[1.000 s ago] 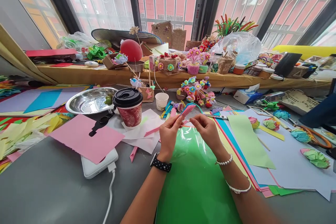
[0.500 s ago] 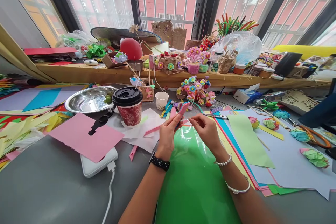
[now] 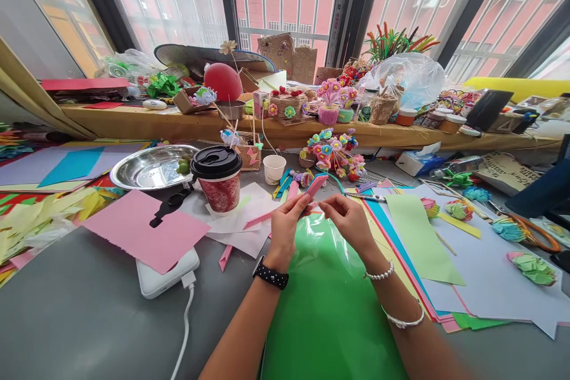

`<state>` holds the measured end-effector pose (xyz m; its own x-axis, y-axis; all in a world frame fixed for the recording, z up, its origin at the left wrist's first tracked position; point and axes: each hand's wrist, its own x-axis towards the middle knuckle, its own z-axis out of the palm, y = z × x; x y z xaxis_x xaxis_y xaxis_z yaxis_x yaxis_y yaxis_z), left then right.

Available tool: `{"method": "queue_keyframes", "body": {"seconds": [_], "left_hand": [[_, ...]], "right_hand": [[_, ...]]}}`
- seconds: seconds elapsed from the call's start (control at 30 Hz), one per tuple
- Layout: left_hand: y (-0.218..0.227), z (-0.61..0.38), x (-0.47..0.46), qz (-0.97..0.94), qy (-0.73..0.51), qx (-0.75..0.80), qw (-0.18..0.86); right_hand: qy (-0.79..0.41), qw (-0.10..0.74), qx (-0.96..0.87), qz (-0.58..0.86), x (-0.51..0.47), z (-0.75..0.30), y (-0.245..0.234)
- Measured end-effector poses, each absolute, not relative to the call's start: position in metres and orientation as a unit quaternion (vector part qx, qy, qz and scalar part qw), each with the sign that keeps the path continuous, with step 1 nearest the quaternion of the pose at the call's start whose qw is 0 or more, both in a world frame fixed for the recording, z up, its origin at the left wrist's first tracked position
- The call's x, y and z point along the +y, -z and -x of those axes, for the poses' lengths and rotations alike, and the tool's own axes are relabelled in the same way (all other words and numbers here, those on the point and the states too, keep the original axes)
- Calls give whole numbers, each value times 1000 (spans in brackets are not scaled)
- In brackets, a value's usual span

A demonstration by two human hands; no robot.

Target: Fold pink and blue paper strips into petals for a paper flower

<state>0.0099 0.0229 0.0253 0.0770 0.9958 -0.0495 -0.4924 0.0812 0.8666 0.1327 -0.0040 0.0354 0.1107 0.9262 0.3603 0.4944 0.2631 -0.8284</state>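
Note:
My left hand (image 3: 285, 230) is closed around a narrow folded pink paper strip (image 3: 317, 185), which tilts up to the right with a bluish edge at its tip. My right hand (image 3: 350, 222) is closed in a pinch just right of the strip's lower end; whatever lies between its fingertips is too small or hidden to name. Both hands are above the far end of a shiny green sheet (image 3: 333, 309). Behind the left hand lie white paper scraps (image 3: 243, 243) and a small folded pink piece (image 3: 225, 257).
Left stand a lidded red coffee cup (image 3: 218, 187), a metal dish (image 3: 138, 172) and pink paper (image 3: 146, 228) over a white power bank (image 3: 167, 279). A paper cup (image 3: 274, 170) stands behind. On the right are scissors (image 3: 367, 196), light green paper (image 3: 423, 243) and paper flowers (image 3: 532, 267).
The pink strip has tilted further to the right in my left hand, and its bluish edge now shows. My right hand has shifted slightly left, closer to the strip.

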Motion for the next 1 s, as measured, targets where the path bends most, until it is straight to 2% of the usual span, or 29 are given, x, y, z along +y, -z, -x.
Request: {"method": "queue_keyframes", "body": {"seconds": [1.0], "left_hand": [[-27,-9,22,-328,-586,339,659]], "right_hand": [[-213,473,-645,562,-5,-131,-35]]}}
